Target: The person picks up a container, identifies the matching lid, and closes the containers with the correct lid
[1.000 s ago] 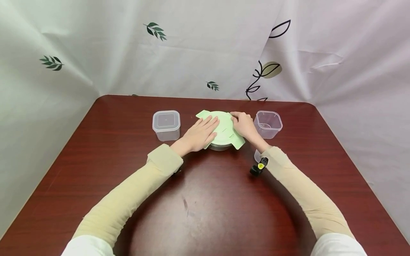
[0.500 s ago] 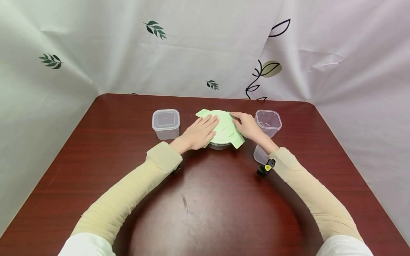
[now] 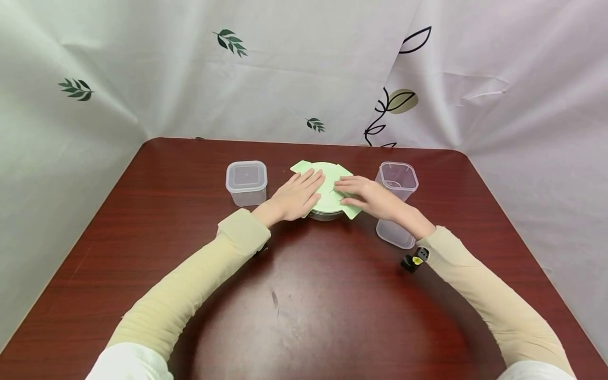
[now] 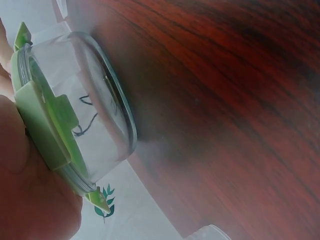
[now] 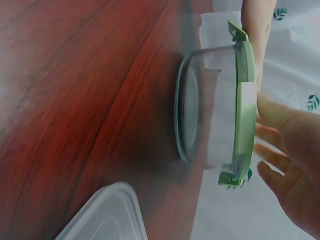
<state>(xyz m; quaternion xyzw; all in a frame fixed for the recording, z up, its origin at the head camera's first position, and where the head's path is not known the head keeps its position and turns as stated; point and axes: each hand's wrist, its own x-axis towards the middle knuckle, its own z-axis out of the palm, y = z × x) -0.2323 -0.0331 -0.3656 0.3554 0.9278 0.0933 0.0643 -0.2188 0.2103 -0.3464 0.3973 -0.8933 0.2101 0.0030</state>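
Now both hands (image 3: 293,196) (image 3: 370,197) lie over the green lid (image 3: 328,202).

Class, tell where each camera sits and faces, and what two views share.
Head: worn there, facing forward and down; table, left hand, right hand, sleeves.
Left wrist: worn there, side-on to the glass container; part of left hand.
Right wrist: worn there, same container; right hand, part of left arm.
Wrist views share the green lid.

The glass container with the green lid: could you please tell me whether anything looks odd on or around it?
Two things: on the green lid, flaps jut outward, so the glass container seems unlatched; and a plastic container stands open nearby, with a loose translucent lid on the tabletop. No spill is visible.
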